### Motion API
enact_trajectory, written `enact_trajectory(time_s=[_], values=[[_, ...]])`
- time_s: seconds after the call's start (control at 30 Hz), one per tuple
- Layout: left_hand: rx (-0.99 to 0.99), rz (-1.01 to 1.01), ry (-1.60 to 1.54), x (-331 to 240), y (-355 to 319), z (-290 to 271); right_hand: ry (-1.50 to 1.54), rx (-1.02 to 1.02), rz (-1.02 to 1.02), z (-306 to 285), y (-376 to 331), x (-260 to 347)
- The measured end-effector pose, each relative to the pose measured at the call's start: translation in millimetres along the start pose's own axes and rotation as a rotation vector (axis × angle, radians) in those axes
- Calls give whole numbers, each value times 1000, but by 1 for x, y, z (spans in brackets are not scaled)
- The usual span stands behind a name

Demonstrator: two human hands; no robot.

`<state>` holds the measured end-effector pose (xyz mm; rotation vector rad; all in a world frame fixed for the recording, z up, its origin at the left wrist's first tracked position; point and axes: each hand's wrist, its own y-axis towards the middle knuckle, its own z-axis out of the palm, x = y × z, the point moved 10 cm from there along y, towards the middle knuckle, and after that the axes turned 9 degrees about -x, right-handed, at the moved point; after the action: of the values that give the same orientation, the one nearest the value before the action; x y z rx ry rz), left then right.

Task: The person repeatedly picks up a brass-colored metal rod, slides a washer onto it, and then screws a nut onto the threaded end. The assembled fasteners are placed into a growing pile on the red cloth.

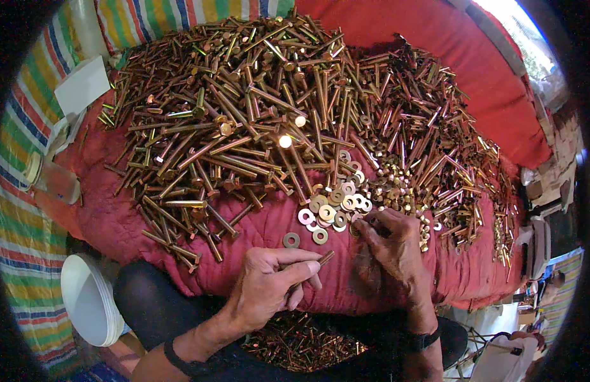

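Note:
My left hand (272,283) is closed, with thumb and fingers pinched round a bolt (327,257). Only the shank end of that bolt shows past the fingertips; the rest is hidden in the hand. To its right, my right hand (397,245) has its fingers drawn together at the edge of a heap of flat washers (332,212) and small nuts (397,184). Whatever those fingers hold, if anything, cannot be made out. One loose washer (291,240) lies on the red cloth (225,261) just above my left hand.
A large pile of long bolts (244,114) covers the cloth's far side, with shorter bolts (435,127) to the right. At left are a clear jar (59,181), a white card (82,86) and white stacked tubs (88,299). More bolts (304,344) lie below, between my legs.

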<state>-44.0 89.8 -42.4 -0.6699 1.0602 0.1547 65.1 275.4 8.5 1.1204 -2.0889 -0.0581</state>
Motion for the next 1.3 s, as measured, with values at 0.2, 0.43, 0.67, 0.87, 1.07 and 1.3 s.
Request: enact_trajectory(time_s=[0.2, 0.43, 0.67, 0.87, 1.07, 1.3], values=[[-28, 14, 27, -5, 0, 0, 263, 109, 414, 8, -3, -23], [-76, 126, 107, -15, 2, 1, 270, 117, 488, -3, -13, 7], [-222, 473, 469, -34, -9, -4, 221, 243, 98, 20, -29, 59], [-253, 779, 580, -55, -23, 3, 70, 309, -175, 4, -27, 95], [-130, 472, 321, -49, -12, -7, 122, 298, -214, -6, -17, 78], [-68, 326, 355, -41, -11, -4, 269, 296, -210, -8, -23, 85]])
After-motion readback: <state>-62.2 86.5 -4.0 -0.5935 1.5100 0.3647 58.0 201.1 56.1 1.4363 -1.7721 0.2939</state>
